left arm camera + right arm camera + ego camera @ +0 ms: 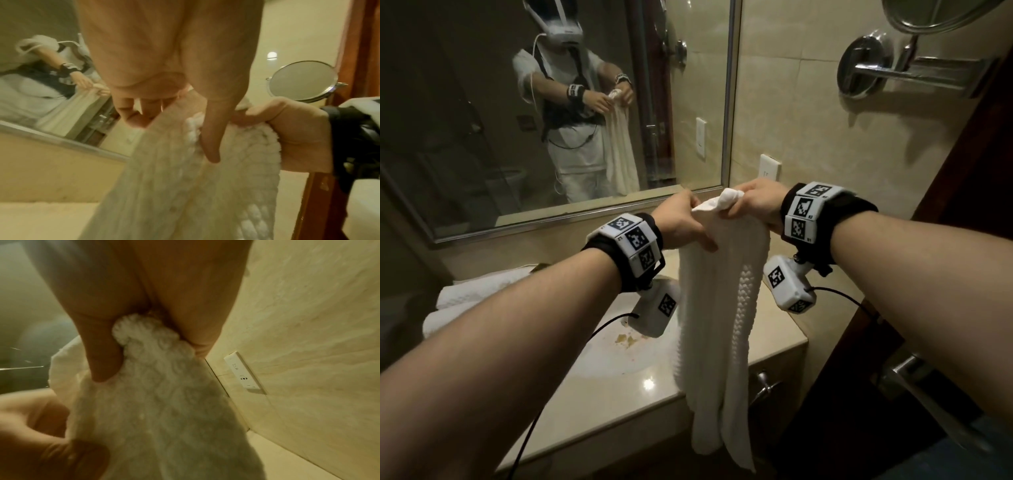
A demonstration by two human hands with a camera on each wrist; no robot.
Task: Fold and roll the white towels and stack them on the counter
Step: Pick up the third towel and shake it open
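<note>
Early in the job, judging by the frames. One white towel (717,301) hangs in the air above the near-right part of the counter (599,394), bunched at its top, lower end dangling past the counter's front edge. No flat fold or roll on it yet, so it looks like it's only being gathered or lined up by its top edge.

Left hand (681,222) pinches the top of the towel w/ thumb and fingers; wrist view shows the cloth running between them. Right hand (753,202) is clenched round a bunched corner, a knob of cloth poking out by the fingers. Hands sit just beside each other.

Far left on the counter: folded white towels (472,294), prob. done ones. Layers visible, approx. 2–3; can't tell exact no. since the left forearm covers part.

Left to do: fold this towel, roll it, set it on the pile. Whether more loose towels wait, can't tell.

Counts: 2 hands, 1 held towel, 1 pile, 1 sink basin (619,349) under the hands, 1 big wall mirror (448,102), 1 round swing-arm mirror (928,13) far right, 1 wall socket (768,168).
</note>
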